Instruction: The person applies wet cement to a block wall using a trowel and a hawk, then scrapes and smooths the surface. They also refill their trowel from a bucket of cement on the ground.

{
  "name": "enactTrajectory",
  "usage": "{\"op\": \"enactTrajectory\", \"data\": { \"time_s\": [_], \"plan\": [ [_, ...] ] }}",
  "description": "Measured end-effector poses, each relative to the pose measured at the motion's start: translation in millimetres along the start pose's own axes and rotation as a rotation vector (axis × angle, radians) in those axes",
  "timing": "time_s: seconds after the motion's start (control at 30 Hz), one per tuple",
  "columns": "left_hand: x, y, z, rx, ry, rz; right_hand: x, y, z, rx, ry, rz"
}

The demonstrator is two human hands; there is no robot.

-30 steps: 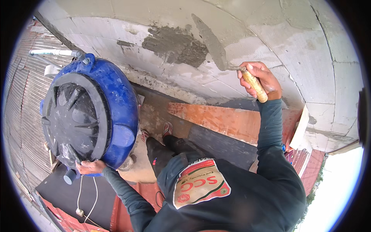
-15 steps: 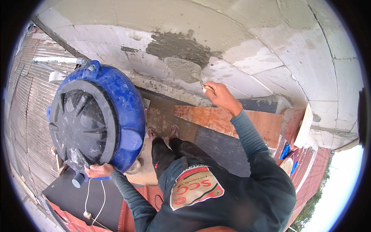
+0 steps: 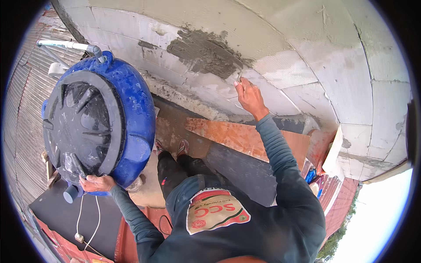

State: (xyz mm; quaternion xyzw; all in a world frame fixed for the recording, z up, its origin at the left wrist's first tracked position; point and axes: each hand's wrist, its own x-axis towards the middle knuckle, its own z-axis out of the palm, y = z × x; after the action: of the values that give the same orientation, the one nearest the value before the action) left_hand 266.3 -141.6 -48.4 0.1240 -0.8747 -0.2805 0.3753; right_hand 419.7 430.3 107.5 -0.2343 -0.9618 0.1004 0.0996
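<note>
Spreading from eleven round to three o'clock, the pale block wall (image 3: 329, 79) dwarfs everything else here. At nine o'clock bulges a blue tank (image 3: 138, 103), capped by a ribbed black lid (image 3: 83, 125), standing near enough to serve as a handhold. Toward three o'clock an orange-brown board (image 3: 245, 138) lies along the wall's foot, perhaps put there to catch drips. At twelve o'clock, a dark patch of wet mortar (image 3: 204, 52) clings to the blocks.

Out at eight o'clock, the left hand (image 3: 97, 184) touches the tank beside the lid, seemingly for balance; whether it grips or merely rests, I can't tell. Between one and two o'clock, the right hand (image 3: 251, 96) is curled round what looks like a trowel (image 3: 239, 76) at the patch's lower-right edge, apparently keeping it low against the wall; I can't pick out its blade.
</note>
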Motion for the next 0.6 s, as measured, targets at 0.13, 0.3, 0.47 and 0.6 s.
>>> {"op": "enactTrajectory", "data": {
  "time_s": [0.13,0.3,0.47,0.6],
  "plan": [
    [0.4,-15.2,-1.9,0.027,0.028,0.015,-5.6,-34.8,-38.5,0.153,0.139,-0.081],
    [-0.9,-5.6,-2.1,0.027,0.025,0.002,-10.6,-31.5,-11.4,-0.006,-0.046,-0.043],
    [0.2,-9.0,2.5,0.022,0.021,0.008,1.8,5.1,61.5,-0.17,-0.325,0.117],
    [1.0,-6.6,-0.5,-0.004,0.026,0.014,11.5,7.9,37.8,-0.052,-0.236,0.215]
  ]
}}
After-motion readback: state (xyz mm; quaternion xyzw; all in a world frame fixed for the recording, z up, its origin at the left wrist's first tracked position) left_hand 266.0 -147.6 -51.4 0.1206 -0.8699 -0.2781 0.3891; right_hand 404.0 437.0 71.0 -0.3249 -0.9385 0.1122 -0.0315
